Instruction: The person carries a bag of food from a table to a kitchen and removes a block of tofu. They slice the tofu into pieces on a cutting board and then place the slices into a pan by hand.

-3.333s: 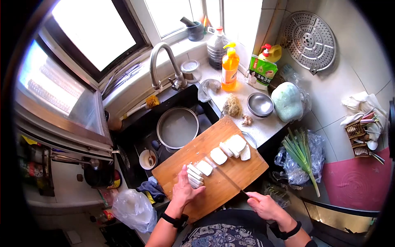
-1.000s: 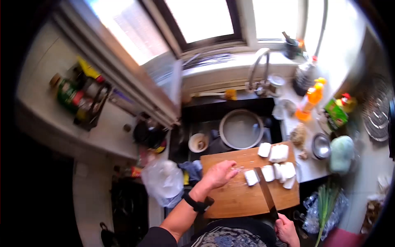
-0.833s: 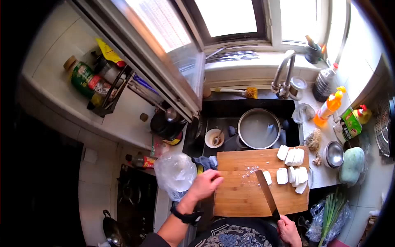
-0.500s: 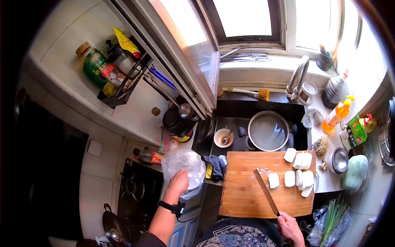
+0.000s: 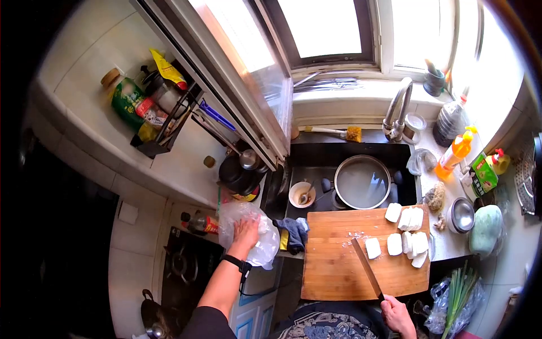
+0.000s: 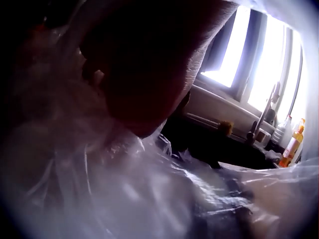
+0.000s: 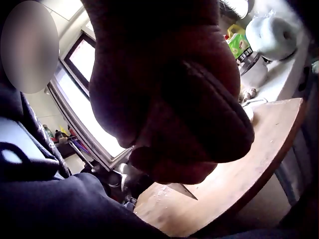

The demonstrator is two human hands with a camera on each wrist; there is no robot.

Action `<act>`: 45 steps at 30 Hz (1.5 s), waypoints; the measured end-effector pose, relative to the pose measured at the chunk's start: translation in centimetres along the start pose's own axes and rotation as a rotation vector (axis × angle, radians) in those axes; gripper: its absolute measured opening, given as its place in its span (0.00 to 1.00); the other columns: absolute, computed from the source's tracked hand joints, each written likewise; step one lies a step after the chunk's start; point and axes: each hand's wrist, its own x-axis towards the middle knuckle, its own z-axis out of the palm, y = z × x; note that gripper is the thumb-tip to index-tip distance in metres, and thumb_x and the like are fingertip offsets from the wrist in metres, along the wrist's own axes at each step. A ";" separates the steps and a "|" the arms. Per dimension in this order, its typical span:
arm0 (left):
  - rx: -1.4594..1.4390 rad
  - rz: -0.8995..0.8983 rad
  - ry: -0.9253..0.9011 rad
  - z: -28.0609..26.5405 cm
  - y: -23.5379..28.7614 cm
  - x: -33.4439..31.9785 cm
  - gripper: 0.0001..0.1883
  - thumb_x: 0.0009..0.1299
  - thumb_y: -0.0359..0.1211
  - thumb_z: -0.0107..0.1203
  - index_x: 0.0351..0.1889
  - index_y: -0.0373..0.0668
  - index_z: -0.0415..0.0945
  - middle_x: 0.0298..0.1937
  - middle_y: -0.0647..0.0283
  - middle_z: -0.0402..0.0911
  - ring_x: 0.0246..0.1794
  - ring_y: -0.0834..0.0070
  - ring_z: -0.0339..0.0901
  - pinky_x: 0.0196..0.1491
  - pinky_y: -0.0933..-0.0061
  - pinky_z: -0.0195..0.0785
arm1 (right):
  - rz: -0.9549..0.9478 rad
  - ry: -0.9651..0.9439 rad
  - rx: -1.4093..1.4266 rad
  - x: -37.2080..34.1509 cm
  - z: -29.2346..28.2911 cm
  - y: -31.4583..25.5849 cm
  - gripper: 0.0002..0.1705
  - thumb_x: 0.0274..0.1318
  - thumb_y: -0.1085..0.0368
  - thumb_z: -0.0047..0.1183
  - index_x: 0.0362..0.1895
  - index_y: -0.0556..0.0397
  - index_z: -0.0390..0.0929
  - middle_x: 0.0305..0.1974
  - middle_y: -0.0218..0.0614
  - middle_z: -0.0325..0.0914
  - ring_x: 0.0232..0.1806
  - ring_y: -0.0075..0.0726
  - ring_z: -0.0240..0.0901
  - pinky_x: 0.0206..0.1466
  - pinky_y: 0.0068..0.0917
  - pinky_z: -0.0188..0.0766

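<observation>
In the head view my left hand (image 5: 246, 233) is down in the clear plastic bag (image 5: 265, 248), left of the board. The left wrist view shows crinkled plastic (image 6: 164, 199) all around that dark hand; its fingertips and anything under them are hidden. My right hand (image 5: 396, 314) grips the handle of a kitchen knife (image 5: 367, 268) at the board's near edge. Its blade lies slanted over the wooden cutting board (image 5: 333, 265), tip beside a single white slice (image 5: 373, 247). More white slices (image 5: 416, 243) lean together at the right, with another white bunch (image 5: 411, 218) behind them.
Behind the board, a pot of water (image 5: 363, 182) and a small bowl with a spoon (image 5: 301, 194) stand in the black sink (image 5: 316, 152). Metal bowls (image 5: 462, 214), an orange bottle (image 5: 453, 152) and a pale green melon (image 5: 486, 229) are at right. A gas stove (image 5: 183, 265) is at left.
My left hand has left the board and gone into the plastic bag. The strips once beside it now appear bunched at the board's far right. The head view has turned left; the right hand keeps the knife.
</observation>
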 end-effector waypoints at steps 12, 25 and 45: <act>-0.007 -0.042 -0.321 -6.0 -0.4 0.1 0.46 0.59 0.52 0.67 0.74 0.49 0.62 0.66 0.51 0.75 0.68 0.51 0.71 0.69 0.43 0.60 | -0.127 0.028 -0.226 0.0 0.6 -1.4 0.20 0.68 0.57 0.55 0.56 0.58 0.77 0.25 0.38 0.78 0.27 0.25 0.75 0.35 0.27 0.73; -0.195 -0.060 -0.205 -5.0 -2.6 -0.1 0.57 0.51 0.61 0.68 0.74 0.38 0.61 0.69 0.43 0.71 0.69 0.49 0.70 0.70 0.55 0.62 | -0.237 -0.036 -0.565 1.6 2.2 -5.0 0.24 0.64 0.50 0.57 0.57 0.52 0.76 0.34 0.50 0.84 0.37 0.60 0.82 0.39 0.45 0.78; -0.378 -0.050 -0.226 -11.4 0.5 -4.7 0.51 0.55 0.62 0.67 0.68 0.34 0.68 0.65 0.42 0.75 0.66 0.50 0.73 0.67 0.57 0.66 | -0.596 0.016 -0.970 10.0 6.3 -0.4 0.45 0.53 0.55 0.65 0.73 0.41 0.57 0.42 0.44 0.76 0.44 0.53 0.77 0.37 0.50 0.76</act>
